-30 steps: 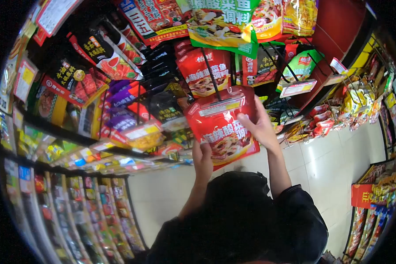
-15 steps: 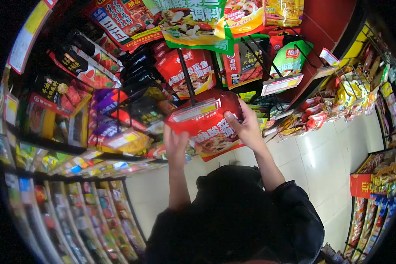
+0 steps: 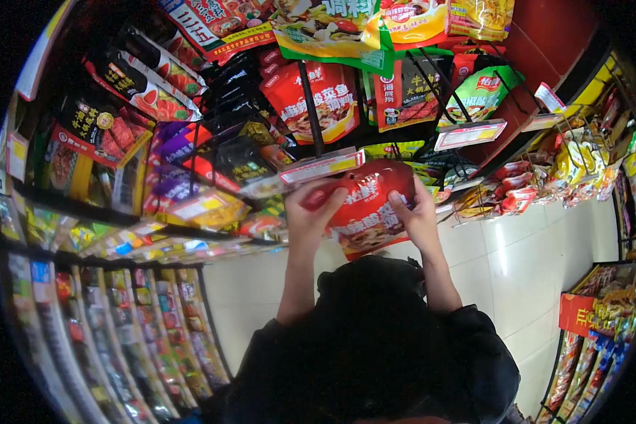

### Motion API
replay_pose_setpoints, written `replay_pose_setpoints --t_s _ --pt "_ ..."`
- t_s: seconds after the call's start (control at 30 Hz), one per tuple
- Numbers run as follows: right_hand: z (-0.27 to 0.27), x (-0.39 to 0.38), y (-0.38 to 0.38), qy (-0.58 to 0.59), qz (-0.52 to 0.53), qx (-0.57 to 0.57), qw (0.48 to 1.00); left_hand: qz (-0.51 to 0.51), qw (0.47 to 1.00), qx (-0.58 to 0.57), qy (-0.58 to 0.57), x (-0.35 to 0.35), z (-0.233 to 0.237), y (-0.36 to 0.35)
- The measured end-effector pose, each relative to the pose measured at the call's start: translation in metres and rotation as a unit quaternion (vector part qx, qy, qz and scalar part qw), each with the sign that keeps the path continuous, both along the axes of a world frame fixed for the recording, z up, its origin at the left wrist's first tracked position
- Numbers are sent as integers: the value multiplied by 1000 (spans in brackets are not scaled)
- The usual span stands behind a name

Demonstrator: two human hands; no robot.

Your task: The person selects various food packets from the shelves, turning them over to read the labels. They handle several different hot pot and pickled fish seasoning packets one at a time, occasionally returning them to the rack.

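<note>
A red seasoning pouch (image 3: 372, 212) with white Chinese lettering is held between my two hands, below a shelf price tag (image 3: 321, 167). My left hand (image 3: 311, 212) grips its left edge, thumb across the front. On the right edge, my right hand (image 3: 418, 215) is closed with its thumb pressed on the front face. Both hands' other fingers are mostly hidden behind the pouch. A similar red pouch (image 3: 311, 102) hangs on the rack just above. Beside that hangs a black-and-red hotpot seasoning pack (image 3: 411, 92).
Green-and-yellow pouches (image 3: 328, 28) hang at the top. Black packs with meat pictures (image 3: 102, 131) stand at left, near purple packs (image 3: 173, 166). Hooks with small snack bags (image 3: 579, 159) line the right. Pale floor tiles (image 3: 509, 247) lie below; shelves of goods (image 3: 127, 332) run along the lower left.
The red pouch has moved right and away from the price tag that overlapped its top. My left hand has shifted right and now grips its edge firmly. My right hand moved slightly right.
</note>
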State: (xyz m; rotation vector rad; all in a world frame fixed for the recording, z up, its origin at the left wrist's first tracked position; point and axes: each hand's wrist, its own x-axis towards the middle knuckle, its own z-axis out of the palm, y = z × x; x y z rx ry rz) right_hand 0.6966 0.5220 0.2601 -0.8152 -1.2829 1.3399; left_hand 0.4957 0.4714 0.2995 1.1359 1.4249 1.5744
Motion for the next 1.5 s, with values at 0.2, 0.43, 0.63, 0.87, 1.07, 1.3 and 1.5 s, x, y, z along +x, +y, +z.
replay_pose_setpoints --t_s 0.2,0.43,0.63,0.87,1.07,1.3,1.5 --pt "-3 57 13 6 -90 -26 996 -142 989 33 35 55 19 47" --pt "9 91 54 39 -158 34 986 -121 984 122 44 108 26 113" --pt "22 99 67 29 -160 62 985 -110 969 209 70 116 31 131" --pt "31 99 68 17 -167 81 983 -109 969 212 63 118 40 135" --pt "19 94 80 18 -155 80 985 -78 972 192 112 116 48 135" --pt "20 92 80 22 -157 74 985 -81 972 199 93 117 45 136" --pt "23 92 76 8 -161 84 983 -86 973 183 113 117 46 132"
